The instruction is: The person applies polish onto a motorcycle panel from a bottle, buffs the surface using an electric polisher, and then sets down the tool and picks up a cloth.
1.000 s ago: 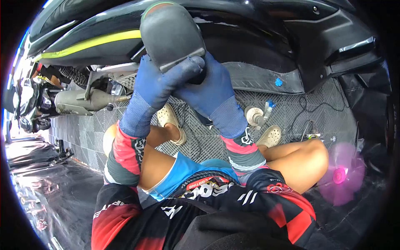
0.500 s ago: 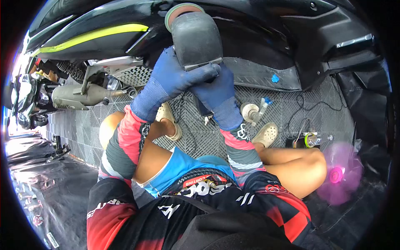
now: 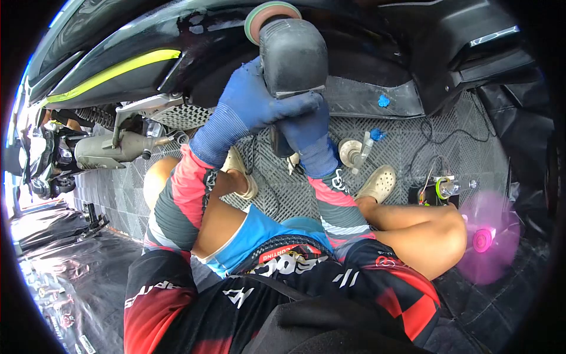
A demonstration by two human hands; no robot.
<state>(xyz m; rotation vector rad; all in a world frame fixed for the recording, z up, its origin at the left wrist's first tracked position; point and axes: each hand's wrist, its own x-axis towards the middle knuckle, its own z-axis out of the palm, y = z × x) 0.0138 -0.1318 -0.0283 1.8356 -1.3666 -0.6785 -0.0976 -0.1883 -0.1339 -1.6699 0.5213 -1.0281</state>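
Nearest, below and right of the polisher [image 3: 293, 56], a fan [image 3: 482, 240] spins beside the person's knee; closer under the polisher's right side, a disc [image 3: 348, 150] lies on the floor. The right hand [image 3: 309, 133], gloved, grips the polisher at its lower end, its fingers partly hidden. The left hand [image 3: 247, 97] grips its left flank, thumb laid across the lower edge. Above the polisher's head, the pad [image 3: 265, 13] is turned to the black panel [image 3: 365, 35]; whether it presses there, I cannot tell. In the last second the polisher has shifted right, away from the yellow stripe [image 3: 118, 72], which it overlapped and now stands clear of. The pad, almost hidden then, shows plainly, so the work seems to have passed to a stretch farther from the stripe.
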